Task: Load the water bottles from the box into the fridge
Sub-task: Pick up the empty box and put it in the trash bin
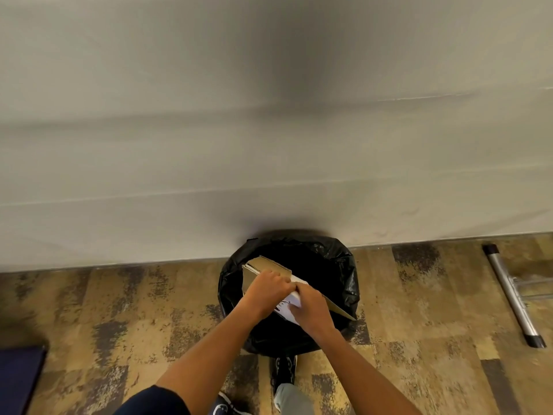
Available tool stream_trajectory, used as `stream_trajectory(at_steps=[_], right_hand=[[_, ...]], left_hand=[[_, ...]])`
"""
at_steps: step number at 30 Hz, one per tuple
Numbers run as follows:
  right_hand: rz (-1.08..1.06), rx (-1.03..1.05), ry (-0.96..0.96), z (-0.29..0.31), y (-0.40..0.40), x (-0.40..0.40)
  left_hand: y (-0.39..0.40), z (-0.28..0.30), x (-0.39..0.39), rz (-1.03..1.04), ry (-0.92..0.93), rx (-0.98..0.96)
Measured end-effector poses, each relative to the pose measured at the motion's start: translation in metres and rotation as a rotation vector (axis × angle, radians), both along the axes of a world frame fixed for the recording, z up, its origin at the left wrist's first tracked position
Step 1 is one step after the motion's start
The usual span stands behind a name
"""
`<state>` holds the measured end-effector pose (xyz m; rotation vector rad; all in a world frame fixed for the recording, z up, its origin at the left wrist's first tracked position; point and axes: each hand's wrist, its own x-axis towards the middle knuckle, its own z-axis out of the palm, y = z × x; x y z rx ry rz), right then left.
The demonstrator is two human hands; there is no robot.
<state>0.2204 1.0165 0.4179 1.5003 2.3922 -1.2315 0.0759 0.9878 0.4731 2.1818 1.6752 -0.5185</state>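
Both hands hold a flattened box over a lined bin at lower centre of the frame.

A pale wall [269, 115] fills the upper frame, above a mottled wood-look floor [119, 310]. The bin [338, 259], lined with a black bag, stands against the wall. The box [266, 265] lies across its mouth, long axis running from upper left to lower right; a white panel bears dark marks too blurred to read. The left hand [267, 290] and right hand [311, 308] grip it side by side, fingers curled. A metal tube [510, 295] lies at right, a dark object [18, 378] sits at lower left, and a black shoe [284, 369] stands below the bin.
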Motion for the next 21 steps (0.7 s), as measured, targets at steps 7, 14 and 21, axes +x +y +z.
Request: stream_trajectory(at_steps=[7,14,21], right_hand=[[0.003,0.052,-0.062,-0.030,0.010,-0.018],[-0.021,0.068,-0.030,-0.045,0.026,-0.051],[0.011,0.095,-0.019,-0.061,0.038,-0.075]], left_hand=[[0.006,-0.019,-0.017,0.269,-0.045,0.159],[-0.025,-0.038,-0.044,0.609,-0.038,0.188],[-0.054,-0.056,-0.056,0.683,-0.045,0.085]])
